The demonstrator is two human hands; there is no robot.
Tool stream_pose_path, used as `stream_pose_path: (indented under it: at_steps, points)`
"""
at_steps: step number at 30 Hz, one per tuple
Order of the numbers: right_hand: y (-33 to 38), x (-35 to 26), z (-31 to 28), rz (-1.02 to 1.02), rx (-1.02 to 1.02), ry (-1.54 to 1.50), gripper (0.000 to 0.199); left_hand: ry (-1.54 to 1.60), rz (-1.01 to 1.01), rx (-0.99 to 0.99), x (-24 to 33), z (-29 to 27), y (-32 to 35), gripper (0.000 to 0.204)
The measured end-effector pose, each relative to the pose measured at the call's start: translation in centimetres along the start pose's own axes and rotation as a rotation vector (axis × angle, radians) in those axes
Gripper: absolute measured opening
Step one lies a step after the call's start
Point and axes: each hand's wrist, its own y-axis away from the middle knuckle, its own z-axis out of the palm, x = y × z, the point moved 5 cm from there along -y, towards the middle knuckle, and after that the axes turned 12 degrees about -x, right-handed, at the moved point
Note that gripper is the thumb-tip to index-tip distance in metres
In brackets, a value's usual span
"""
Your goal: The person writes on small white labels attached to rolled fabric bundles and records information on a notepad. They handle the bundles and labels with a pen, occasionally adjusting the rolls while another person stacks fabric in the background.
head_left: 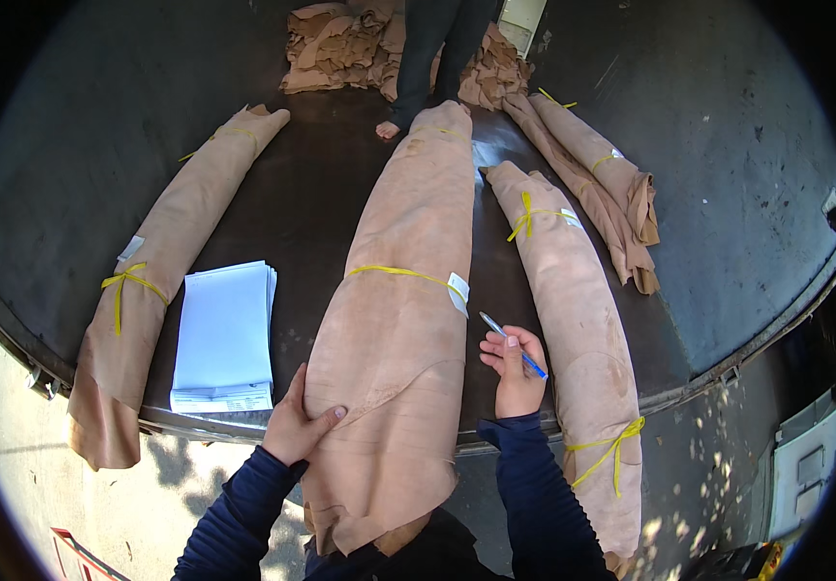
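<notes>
A long roll of tan leather (389, 339) lies in the middle, its near end hanging over the front edge toward me. Yellow string ties it, and a small white tag (458, 293) sits at the string's right end. My left hand (300, 418) grips the roll's left side near this end, thumb on top and the other fingers at the side, partly hidden. To the right of the roll, my right hand (516, 373) is closed around a blue pen (515, 346), its tip pointing up and left toward the tag. The pen does not touch the leather.
A stack of white paper (224, 329) lies left of the middle roll on the dark surface (316, 184). Other tied leather rolls lie at left (181, 228) and right (582, 329), with more at far right (597, 165). A person (432, 53) stands at the far end before piled hides (335, 48).
</notes>
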Motion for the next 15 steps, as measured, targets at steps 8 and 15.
stream_pose_path:
  at_steps: [8,15]
  points:
    - [7.5,1.5,9.2,-0.121,-0.256,0.822,0.044,-0.075,0.034,-0.025,-2.1,-0.4,3.3,0.071]
    - [9.4,-0.1,8.4,-0.224,-0.329,0.772,0.043,-0.015,0.04,-0.058,-2.0,0.0,3.4,0.062]
